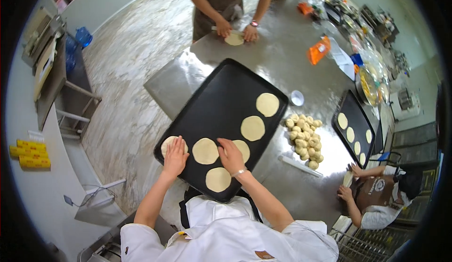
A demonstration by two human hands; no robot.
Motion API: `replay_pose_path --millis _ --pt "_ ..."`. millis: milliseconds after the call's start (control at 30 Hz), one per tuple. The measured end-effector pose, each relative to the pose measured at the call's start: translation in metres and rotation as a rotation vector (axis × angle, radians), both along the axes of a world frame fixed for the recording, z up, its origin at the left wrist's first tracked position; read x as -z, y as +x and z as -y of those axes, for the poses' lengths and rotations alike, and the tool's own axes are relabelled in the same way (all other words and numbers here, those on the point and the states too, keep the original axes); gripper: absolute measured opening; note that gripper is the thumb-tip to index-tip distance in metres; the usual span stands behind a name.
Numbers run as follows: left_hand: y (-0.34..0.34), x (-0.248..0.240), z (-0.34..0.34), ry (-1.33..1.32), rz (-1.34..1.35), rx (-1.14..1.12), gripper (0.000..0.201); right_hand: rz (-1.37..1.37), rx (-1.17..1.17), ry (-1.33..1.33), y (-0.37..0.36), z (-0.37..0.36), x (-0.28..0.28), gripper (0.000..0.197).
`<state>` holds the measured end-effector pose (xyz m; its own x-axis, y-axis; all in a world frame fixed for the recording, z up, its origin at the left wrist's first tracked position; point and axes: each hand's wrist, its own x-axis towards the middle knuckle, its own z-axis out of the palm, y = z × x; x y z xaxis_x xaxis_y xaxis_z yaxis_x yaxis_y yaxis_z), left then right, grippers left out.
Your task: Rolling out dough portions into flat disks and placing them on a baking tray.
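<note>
A large black baking tray (207,107) lies at an angle in front of me, with several flat, pale dough rounds on it. My left hand (174,157) rests flat with its fingers stretched over a dough round (166,145) at the tray's left corner, covering part of it. My right hand (230,157) is open at the edge of another round (243,150), partly hiding it. Between my hands lies one more dough round (205,151), and a further round (218,180) is nearest my body. Two others (253,128) sit toward the tray's right side.
Dough balls (308,137) are heaped on the steel table (268,55), beside a white rolling pin (301,166) and small white bowl (297,98). A second black tray (354,114) with dough rounds is at right. Co-workers (219,3) handle dough across the table and at right.
</note>
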<state>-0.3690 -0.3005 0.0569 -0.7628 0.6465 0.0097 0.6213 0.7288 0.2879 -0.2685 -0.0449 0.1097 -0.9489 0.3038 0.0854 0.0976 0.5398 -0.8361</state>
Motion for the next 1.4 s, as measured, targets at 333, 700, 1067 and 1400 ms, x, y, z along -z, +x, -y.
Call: replay_pose_path --millis 333,700,1067,1400 --pt "0.010 0.015 -0.015 0.106 -0.089 -0.148 0.055 0.422 0.728 0.282 0.282 -0.205 0.076 0.050" --pt "0.191 -0.014 -0.314 0.540 0.513 0.175 0.043 0.528 0.538 0.489 0.385 -0.228 0.086 0.045" --pt "0.248 0.041 -0.523 0.537 0.970 -0.510 0.065 0.675 0.590 0.588 0.461 -0.213 0.103 0.057" --pt "0.223 0.047 -0.573 0.543 1.014 -0.927 0.086 0.499 0.810 0.452 0.559 -0.118 0.088 0.043"
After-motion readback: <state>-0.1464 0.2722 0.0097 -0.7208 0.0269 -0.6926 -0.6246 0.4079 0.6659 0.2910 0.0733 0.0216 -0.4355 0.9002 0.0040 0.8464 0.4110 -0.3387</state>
